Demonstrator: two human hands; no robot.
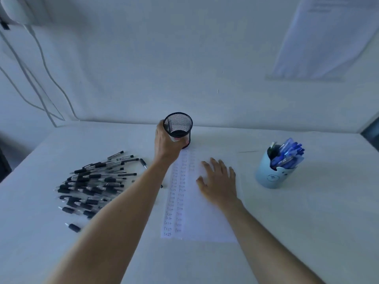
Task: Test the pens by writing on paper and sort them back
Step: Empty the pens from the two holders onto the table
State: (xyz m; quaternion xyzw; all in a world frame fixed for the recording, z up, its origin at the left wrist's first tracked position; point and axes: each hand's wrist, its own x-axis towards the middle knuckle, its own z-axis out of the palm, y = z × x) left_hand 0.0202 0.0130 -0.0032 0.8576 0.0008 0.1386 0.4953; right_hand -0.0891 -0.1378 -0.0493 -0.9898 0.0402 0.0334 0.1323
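While the left hand (pixel 167 141) gripped the tilted, seemingly empty mesh cup (pixel 178 124) just past the paper (pixel 205 218) and the right hand (pixel 219 182) lay flat and open on that sheet, setting the cup upright near the black pens (pixel 92 185) left of the forearm looked the sound move.

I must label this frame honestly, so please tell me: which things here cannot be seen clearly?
Head view only.
Black pens: the left forearm covers part of the pile, so no count.
Mesh cup: the left hand hides its near lower wall.
Paper: far rows of writing too small; the right hand covers a part.
Blue pens: lower ends hidden by the blue holder.
Wall sheet: blurred, cut by the top edge.
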